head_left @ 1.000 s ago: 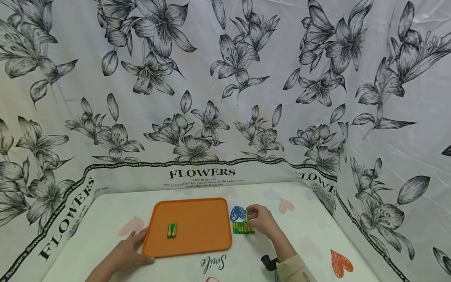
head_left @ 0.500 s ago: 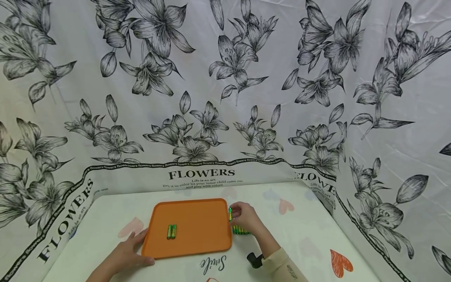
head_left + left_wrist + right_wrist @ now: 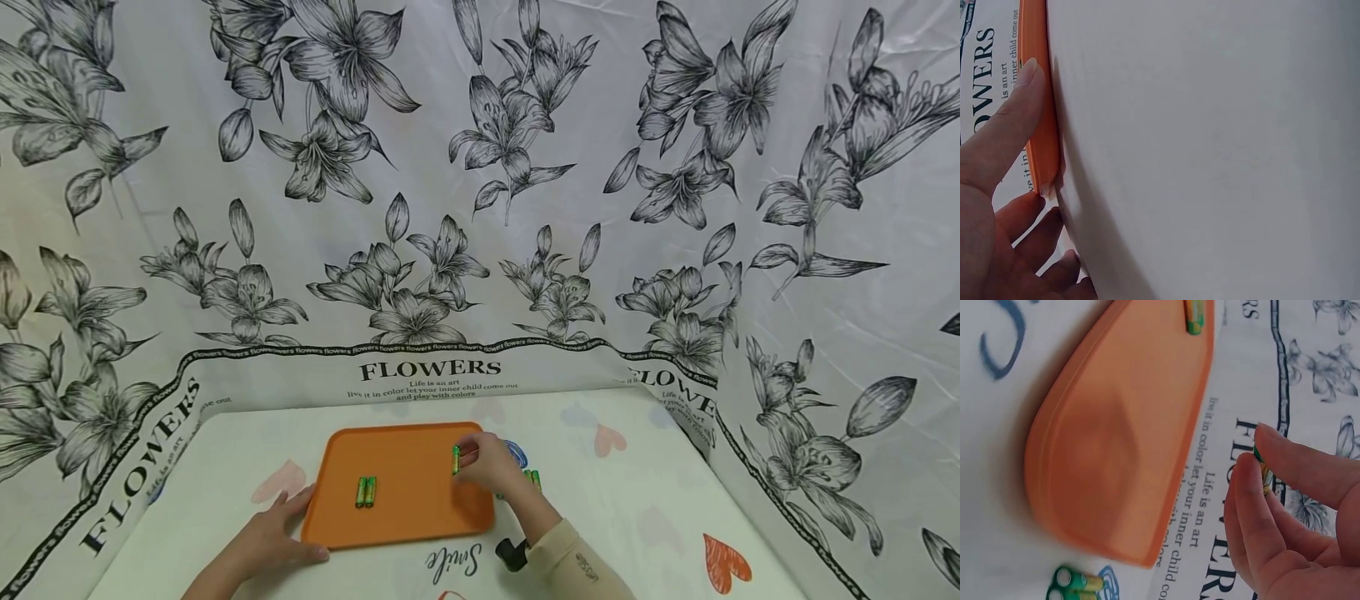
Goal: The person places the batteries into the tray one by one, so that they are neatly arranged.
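Observation:
My right hand (image 3: 489,464) is over the right part of an orange tray (image 3: 412,512), pinching a green AA-style battery (image 3: 456,461) between thumb and fingers. In the right wrist view the battery (image 3: 1265,478) is mostly covered by the fingertips. Two more green batteries (image 3: 365,492) lie side by side in the tray's left half. My left hand (image 3: 273,533) rests against the tray's near left corner; in the left wrist view its thumb (image 3: 1022,115) lies straight along the tray wall, the other fingers spread around the corner.
Several green batteries (image 3: 534,481) lie on the table right of the tray, partly hidden behind the right hand and wrist. A dark wrist-worn device (image 3: 512,554) sits by the right sleeve (image 3: 573,562). A flower-printed curtain (image 3: 420,283) closes off the back and sides.
My right hand has carried the battery leftward from beside the row, past the tray's right rim, to over the tray. The left hand and the tray have stayed put.

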`<state>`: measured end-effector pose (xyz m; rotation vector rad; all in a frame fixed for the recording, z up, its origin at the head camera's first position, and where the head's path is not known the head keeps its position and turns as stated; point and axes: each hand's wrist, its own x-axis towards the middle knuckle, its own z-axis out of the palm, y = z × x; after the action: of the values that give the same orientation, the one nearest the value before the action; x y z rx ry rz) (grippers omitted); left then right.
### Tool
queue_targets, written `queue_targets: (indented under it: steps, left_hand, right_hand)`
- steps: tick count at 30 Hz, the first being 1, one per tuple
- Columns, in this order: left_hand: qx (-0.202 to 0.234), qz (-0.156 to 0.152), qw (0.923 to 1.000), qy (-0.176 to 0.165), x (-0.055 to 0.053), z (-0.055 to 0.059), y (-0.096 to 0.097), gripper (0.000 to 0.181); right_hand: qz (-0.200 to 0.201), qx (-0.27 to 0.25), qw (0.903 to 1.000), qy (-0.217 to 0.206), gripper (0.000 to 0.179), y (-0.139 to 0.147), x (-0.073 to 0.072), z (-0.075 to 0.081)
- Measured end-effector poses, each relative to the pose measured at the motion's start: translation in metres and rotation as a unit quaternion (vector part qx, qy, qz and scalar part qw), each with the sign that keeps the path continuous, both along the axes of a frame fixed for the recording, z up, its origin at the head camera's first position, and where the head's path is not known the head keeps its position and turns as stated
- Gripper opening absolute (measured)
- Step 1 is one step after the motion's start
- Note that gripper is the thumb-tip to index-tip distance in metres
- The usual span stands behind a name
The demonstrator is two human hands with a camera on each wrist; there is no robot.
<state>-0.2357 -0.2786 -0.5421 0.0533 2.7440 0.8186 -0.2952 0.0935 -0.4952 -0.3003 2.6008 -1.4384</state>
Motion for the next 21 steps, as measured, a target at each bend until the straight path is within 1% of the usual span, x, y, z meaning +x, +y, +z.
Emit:
queue_targets:
  steps: [5, 8, 14, 18, 21]
  left_hand:
    - [0.000, 0.002, 1.0000, -0.004, 0.000, -0.001, 0.002, 0.122]
    - [0.001, 0.004, 1.0000, -0.007, -0.001, -0.002, 0.003, 0.123]
    - [-0.006, -0.001, 0.9999, -0.013, -0.003, -0.006, 0.000, 0.123]
    - [-0.007, 0.001, 0.9999, -0.013, -0.004, -0.003, 0.000, 0.122]
    - [-0.003, 0.002, 0.9999, -0.013, -0.002, 0.000, -0.001, 0.121]
  right_hand:
    - [0.010, -0.002, 1.0000, 0.002, 0.046, -0.012, 0.001, -0.001]
    - [0.016, 0.000, 0.9999, 0.007, 0.047, -0.020, 0.000, -0.005]
    - [0.026, -0.007, 0.9995, 0.019, 0.049, -0.042, -0.002, -0.014]
    - [0.033, 0.005, 0.9992, 0.023, 0.047, -0.058, -0.001, -0.014]
    - [0.030, 0.016, 0.9993, 0.018, 0.047, -0.071, 0.001, -0.014]
